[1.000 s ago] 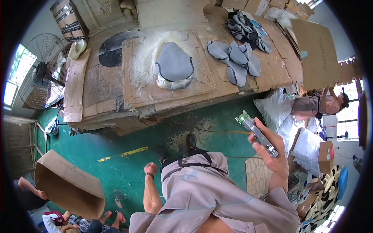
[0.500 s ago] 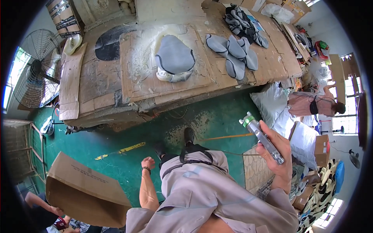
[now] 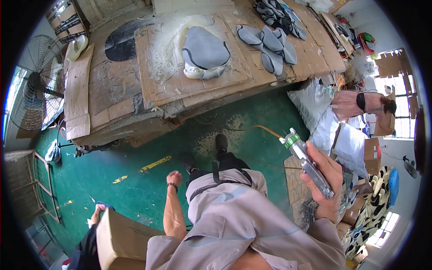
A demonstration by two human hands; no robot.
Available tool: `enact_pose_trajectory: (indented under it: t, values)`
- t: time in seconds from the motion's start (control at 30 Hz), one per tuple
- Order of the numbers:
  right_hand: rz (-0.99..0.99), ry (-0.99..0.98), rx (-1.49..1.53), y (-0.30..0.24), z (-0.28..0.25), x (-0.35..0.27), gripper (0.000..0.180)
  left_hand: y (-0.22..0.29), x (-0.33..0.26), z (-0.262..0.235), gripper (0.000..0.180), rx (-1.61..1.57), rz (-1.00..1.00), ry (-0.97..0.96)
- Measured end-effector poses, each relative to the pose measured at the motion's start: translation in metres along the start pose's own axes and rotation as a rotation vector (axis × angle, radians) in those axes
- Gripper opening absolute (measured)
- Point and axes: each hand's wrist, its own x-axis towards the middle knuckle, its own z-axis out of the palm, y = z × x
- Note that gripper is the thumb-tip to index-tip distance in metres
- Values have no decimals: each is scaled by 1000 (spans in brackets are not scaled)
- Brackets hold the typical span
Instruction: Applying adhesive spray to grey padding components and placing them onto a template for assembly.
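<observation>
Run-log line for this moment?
right hand: holds silver tool | left hand: curled, nothing visible held | table: grey pieces

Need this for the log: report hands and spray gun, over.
Right hand holds spray gun. Left hand curled, apparently empty. Cardboard box lower left, touching neither hand.

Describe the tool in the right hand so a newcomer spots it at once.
Start at the cardboard-covered table across the top; below its right half is the right hand. It grips the tool: silvery, its green ring near the upper end setting it apart from the pale bags nearby.
</observation>
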Motion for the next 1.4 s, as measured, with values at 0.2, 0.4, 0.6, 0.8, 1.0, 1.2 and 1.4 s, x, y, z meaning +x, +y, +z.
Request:
enact_pose_trajectory:
  t: [0.2,0.4,0.6,0.8,1.0,1.2,1.4]
  values:
    - [75,39,-21,-2,9,-31,62,141,-13,55,30,-9,457,-69]
    - [-47,16,-10,36,-6,-23,64,317,-73,142,32,142,1182,102]
    - [-15,67,41,82,-38,-3,64,471,-134,252,43,508,1663,318]
    - [74,80,91,122,-75,19,61,532,-106,290,36,937,1575,604]
    - [232,149,129,149,-87,30,58,595,-121,312,25,1189,1398,484]
    - [238,-38,275,173,-88,21,56,618,-129,311,29,1342,1225,361]
    - [32,41,235,180,-77,36,53,623,-128,307,30,1346,1208,283]
